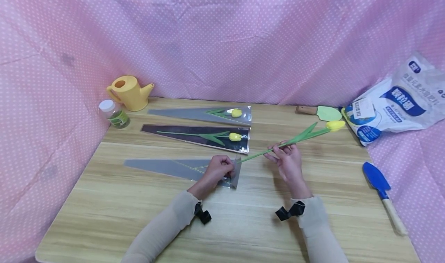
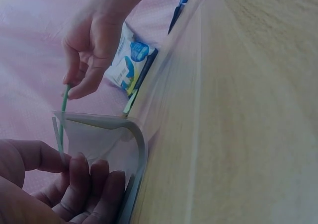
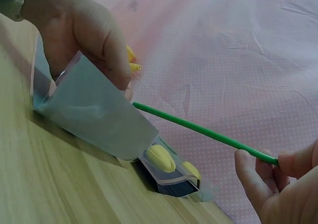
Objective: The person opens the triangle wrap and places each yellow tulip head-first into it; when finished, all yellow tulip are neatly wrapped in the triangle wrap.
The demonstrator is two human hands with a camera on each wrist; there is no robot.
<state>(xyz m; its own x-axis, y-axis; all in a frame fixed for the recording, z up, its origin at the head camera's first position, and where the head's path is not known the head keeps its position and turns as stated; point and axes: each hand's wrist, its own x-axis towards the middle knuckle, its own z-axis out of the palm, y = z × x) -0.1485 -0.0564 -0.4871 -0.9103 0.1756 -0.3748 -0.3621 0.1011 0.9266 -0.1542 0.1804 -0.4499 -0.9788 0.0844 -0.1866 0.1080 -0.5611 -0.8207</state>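
My left hand (image 1: 215, 171) pinches the wide, open end of a grey see-through flower sleeve (image 1: 158, 168) that lies along the table. In the left wrist view the mouth of the sleeve (image 2: 107, 137) bows open beside the fingertips. A yellow artificial tulip (image 1: 335, 125) with green leaves is in my right hand (image 1: 290, 162), thumb and fingers gripping its stem (image 3: 196, 128). The flower head points away to the right, and the lower stem reaches the sleeve's mouth, close to my left fingers.
Behind lie two sleeves, a grey one (image 1: 174, 114) and a dark one (image 1: 180, 138), each with a yellow tulip. A yellow watering can (image 1: 133, 95) and a jar (image 1: 118, 118) stand back left. At right are a green trowel (image 1: 328, 113), a fertilizer bag (image 1: 399, 104) and a blue trowel (image 1: 377, 177).
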